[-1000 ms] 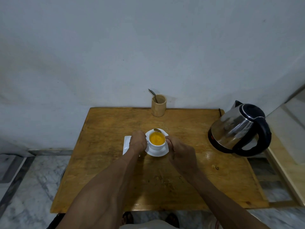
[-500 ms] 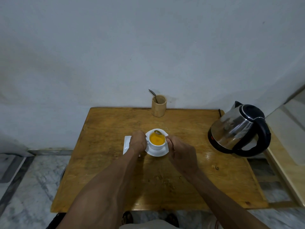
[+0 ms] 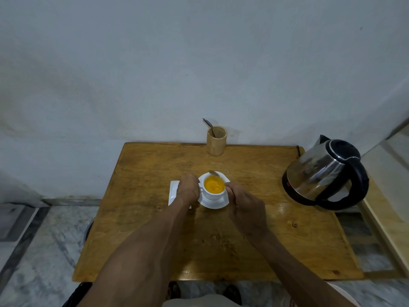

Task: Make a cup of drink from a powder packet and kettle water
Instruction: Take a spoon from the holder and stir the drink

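Observation:
A white cup (image 3: 213, 194) full of orange drink stands on a white saucer (image 3: 218, 203) in the middle of the wooden table (image 3: 254, 240). My left hand (image 3: 188, 188) grips the cup's handle on its left side. My right hand (image 3: 243, 202) is at the cup's right rim with its fingers pinched together. A metal spoon (image 3: 214, 173) pokes out at the cup's far rim; most of it is hidden. A flat white packet-like rectangle (image 3: 173, 191) lies left of the saucer, partly under my left hand.
A steel kettle (image 3: 325, 171) with a black handle stands at the table's right edge. A wooden holder (image 3: 216, 140) with a second spoon stands at the back edge against the wall. A light wooden board (image 3: 389, 218) runs along the right.
The spoon's visible end shifted slightly at the cup's far rim. Both hands stayed at the cup.

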